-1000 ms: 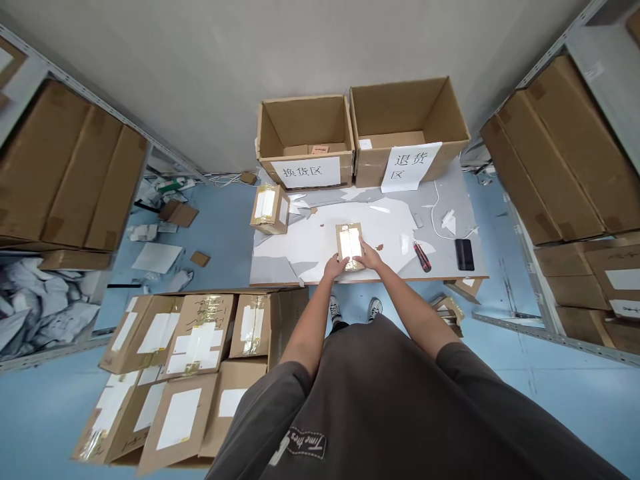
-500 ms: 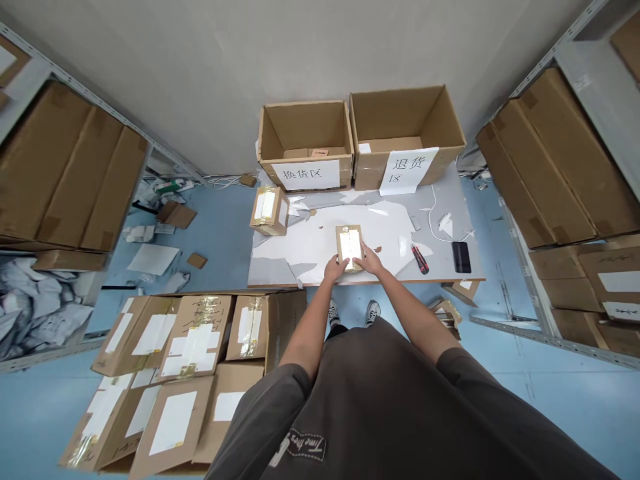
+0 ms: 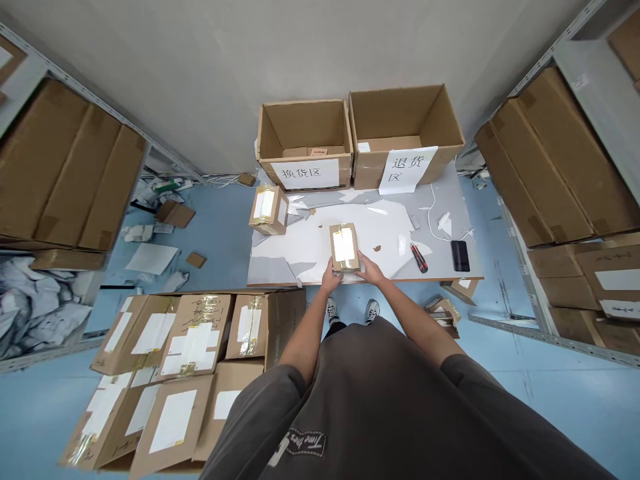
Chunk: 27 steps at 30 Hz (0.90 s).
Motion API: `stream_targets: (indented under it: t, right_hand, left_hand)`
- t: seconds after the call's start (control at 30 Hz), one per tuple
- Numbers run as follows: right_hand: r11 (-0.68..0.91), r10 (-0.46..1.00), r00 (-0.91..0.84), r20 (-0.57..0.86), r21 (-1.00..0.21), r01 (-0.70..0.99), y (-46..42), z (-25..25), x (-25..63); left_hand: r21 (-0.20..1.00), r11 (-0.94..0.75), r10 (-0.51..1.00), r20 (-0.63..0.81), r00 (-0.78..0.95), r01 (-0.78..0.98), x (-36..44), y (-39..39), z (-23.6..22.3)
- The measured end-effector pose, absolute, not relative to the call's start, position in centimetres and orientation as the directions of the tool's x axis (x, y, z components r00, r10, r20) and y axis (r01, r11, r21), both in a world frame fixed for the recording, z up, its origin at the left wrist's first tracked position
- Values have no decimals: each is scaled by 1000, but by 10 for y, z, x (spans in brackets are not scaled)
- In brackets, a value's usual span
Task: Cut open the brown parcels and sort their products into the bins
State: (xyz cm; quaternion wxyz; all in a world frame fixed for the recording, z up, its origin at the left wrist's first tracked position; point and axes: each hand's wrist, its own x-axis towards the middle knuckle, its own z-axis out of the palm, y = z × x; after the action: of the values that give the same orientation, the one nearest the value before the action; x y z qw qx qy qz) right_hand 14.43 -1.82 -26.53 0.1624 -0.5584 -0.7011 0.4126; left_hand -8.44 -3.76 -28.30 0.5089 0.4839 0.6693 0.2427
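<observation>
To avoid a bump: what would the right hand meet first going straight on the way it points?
The small brown cardboard box with a white label, which the right hand seems to touch at the box's near right side; exact depth is unclear.

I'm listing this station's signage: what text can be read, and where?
"换货区": paper sheet on the left open carton.
"退货区": paper sign on the right open carton.
"Time", second word unclear: patch on the dark shirt.
Too small to read: label on the held carton; handwriting on the stacked cartons and shelf carton.
</observation>
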Motion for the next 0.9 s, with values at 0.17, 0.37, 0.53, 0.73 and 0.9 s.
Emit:
stream_targets:
  t: [0.17, 0.37, 0.53, 0.73, 0.9]
  right_hand:
    - [31, 945, -265, -190, -756, 654, -6, -258, 139]
    - [24, 964, -198, -179, -682, 731, 28, -233, 145]
    - [17, 973, -163, -164, -654, 756, 56, -218, 148]
    - [-88, 973, -73, -218, -645, 759, 80, -226, 149]
    - [-109, 991, -2, -134, -809, 577, 90, -242, 150]
  left_hand:
    - [812, 366, 914, -405, -14, 455, -80, -23, -275]
    - [854, 186, 973, -228, 28, 486, -80, 7, -254]
    - [794, 153, 980, -200, 15, 588, -78, 35, -237]
    - [788, 185, 979, -201, -39, 587, -66, 60, -242]
    - [901, 174, 985, -166, -54, 398, -59, 66, -262]
